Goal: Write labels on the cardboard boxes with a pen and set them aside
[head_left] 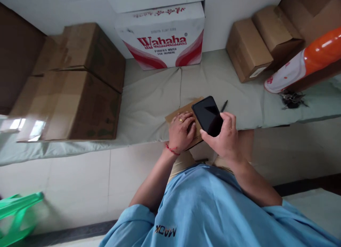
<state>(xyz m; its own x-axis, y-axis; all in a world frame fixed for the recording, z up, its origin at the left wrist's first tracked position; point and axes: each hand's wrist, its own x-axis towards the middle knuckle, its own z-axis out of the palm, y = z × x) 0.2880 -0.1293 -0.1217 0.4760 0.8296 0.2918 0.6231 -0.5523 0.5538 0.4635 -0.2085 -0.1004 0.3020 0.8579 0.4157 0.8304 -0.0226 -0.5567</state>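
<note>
A black smartphone with a dark screen is in my right hand, thumb on its lower edge and fingers along its right side. It is tilted above a brown cardboard-like notebook or sheet lying at the front edge of the covered surface. My left hand rests on that brown piece, fingers loosely bent and laid over it, with nothing visible in them. A ring and a red string bracelet are on this hand and wrist. Just right of the phone lies a dark pen, partly hidden by my right hand.
Taped cardboard boxes are stacked at left. A white and red Wahaha carton stands at the back. Smaller brown boxes, an orange and white cylinder and keys are at right. A green plastic stool is at lower left.
</note>
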